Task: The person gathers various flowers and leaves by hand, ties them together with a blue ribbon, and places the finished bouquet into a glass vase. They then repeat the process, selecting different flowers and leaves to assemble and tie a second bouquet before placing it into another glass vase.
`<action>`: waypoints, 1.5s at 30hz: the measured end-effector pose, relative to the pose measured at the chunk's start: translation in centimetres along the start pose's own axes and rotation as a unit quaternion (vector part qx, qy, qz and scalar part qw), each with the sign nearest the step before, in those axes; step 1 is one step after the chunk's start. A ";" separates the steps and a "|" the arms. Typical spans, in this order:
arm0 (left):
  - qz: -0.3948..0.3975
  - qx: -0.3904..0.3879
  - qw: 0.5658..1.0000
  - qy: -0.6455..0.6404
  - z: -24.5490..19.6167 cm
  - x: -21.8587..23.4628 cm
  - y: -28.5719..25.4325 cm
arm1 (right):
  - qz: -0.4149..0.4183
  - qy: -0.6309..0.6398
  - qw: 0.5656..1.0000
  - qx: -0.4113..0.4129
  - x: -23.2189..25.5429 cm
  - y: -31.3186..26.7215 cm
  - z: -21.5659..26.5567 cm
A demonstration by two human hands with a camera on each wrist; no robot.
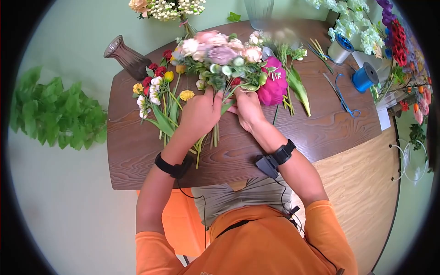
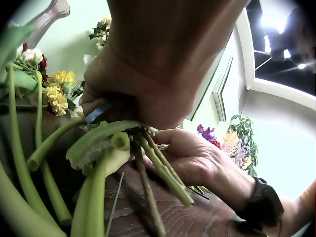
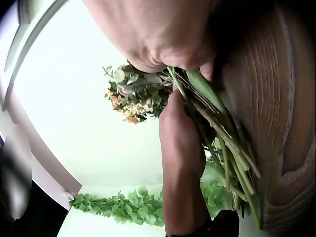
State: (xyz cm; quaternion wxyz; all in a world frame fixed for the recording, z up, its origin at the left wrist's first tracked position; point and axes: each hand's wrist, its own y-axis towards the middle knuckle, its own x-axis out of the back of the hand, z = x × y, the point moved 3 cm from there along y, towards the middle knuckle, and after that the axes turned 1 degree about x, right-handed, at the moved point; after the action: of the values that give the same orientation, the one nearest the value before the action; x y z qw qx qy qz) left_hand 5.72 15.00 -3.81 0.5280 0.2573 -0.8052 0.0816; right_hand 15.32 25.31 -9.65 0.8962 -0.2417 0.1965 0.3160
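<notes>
A bouquet point(image 1: 220, 52) of pale pink, mauve and white flowers leans over the table, its stems point(image 3: 224, 133) gathered together. Around those stems my left hand point(image 1: 201, 112) is curled, and a bit of blue ribbon point(image 2: 96, 114) shows by its fingers. Close beside it, my right hand point(image 1: 250, 110) has its fingers at the same stems, pinching a green stem point(image 3: 176, 81) next to a broad leaf point(image 3: 202, 89). Its fingertips are partly hidden. A big magenta flower point(image 1: 273, 82) sits just right of the bouquet.
Loose red, yellow and white flowers point(image 1: 156, 87) lie left of the hands on the wooden table point(image 1: 321, 128). A ribbed vase point(image 1: 126, 57) lies tilted at the back left. Blue ribbon point(image 1: 365, 77), a white spool point(image 1: 340, 49) and scissors point(image 1: 337, 89) are at the right.
</notes>
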 end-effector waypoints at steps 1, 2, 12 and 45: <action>-0.010 -0.016 1.000 0.000 0.3 -0.2 -0.1 | 0.012 -0.006 1.000 -0.008 0.0 0.0 0.0; -0.021 -0.031 0.999 0.001 0.4 -0.2 -0.2 | 0.013 -0.005 1.000 -0.010 0.0 0.2 -0.2; -0.075 0.074 0.988 -0.112 1.4 0.6 -0.4 | -0.002 0.031 0.999 -0.006 -0.3 -0.2 0.1; -0.010 0.033 0.988 -0.150 4.5 1.5 -2.2 | 0.033 -0.497 0.835 0.233 1.9 -1.8 3.7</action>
State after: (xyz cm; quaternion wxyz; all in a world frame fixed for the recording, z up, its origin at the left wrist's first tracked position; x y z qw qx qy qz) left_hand 2.71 10.77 -4.72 0.3930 0.2924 -0.8695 0.0633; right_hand 18.67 27.01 -7.09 0.8923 0.1703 -0.1994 0.3676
